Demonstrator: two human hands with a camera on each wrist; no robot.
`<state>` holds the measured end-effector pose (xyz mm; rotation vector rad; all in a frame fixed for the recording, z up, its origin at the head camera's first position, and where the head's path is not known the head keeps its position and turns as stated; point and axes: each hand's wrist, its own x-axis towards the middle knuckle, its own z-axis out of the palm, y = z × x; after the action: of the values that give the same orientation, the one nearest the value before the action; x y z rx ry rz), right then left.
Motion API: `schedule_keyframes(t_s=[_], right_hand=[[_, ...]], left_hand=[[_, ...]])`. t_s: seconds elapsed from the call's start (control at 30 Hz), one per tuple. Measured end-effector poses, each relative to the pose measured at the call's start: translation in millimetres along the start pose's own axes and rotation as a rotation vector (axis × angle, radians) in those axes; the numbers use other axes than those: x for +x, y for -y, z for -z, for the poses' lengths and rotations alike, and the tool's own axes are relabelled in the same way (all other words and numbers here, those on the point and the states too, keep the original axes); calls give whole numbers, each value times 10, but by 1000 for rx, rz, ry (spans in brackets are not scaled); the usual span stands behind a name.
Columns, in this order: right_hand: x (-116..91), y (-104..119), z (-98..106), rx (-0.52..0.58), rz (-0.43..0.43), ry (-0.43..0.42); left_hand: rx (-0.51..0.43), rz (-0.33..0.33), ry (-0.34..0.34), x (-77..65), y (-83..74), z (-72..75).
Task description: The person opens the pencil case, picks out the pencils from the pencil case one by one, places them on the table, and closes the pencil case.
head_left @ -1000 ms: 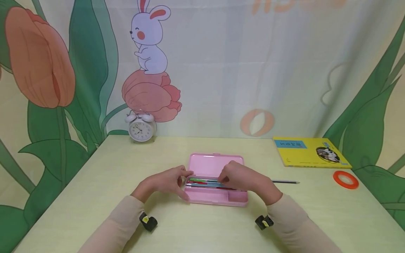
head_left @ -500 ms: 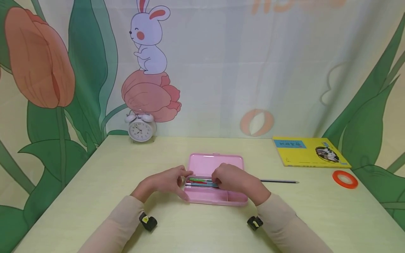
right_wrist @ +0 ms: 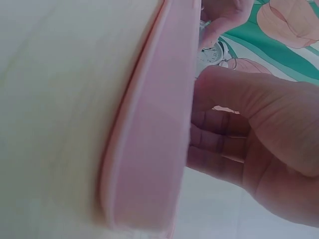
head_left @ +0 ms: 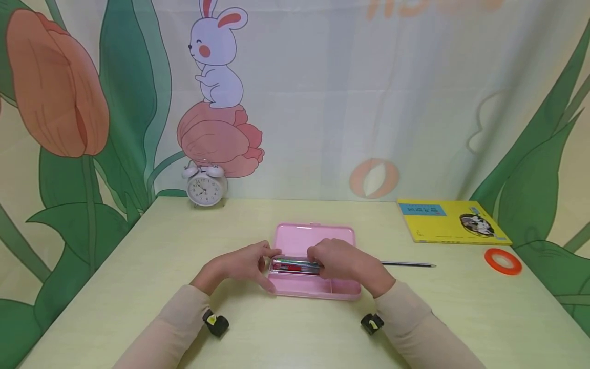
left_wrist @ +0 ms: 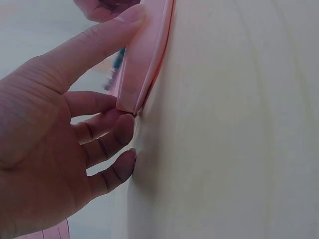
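The left hand (head_left: 246, 261), half-closed, pinched its end of the pink pencil case (head_left: 299, 286) between both hands; the right hand (head_left: 338, 259) had curled fingers inside, hold hidden. Settling the stationery (head_left: 295, 266) seemed underway, next probably calling for laying it flat.

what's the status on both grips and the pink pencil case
Left grip holding left end of pink pencil case, lid open. Right grip inside it, fingertips hidden. Dark pencil to the case's right, partly hidden; no obstruction seen.
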<state>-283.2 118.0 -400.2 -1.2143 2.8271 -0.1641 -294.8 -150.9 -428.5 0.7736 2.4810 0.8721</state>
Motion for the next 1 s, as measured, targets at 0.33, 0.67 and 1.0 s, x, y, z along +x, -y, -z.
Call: schedule_keyframes(t_s=[0.33,0.67,1.0], right_hand=[[0,-21,22,20,-3,0],[-68,9,121,4,21,-29],[-231,-56,234,-16,-45,-2]], left_hand=[[-10,14,-2,9,5,-4],[-21,7,-9,-11,-12,-9],[-4,19,-8,-1,4,-12]])
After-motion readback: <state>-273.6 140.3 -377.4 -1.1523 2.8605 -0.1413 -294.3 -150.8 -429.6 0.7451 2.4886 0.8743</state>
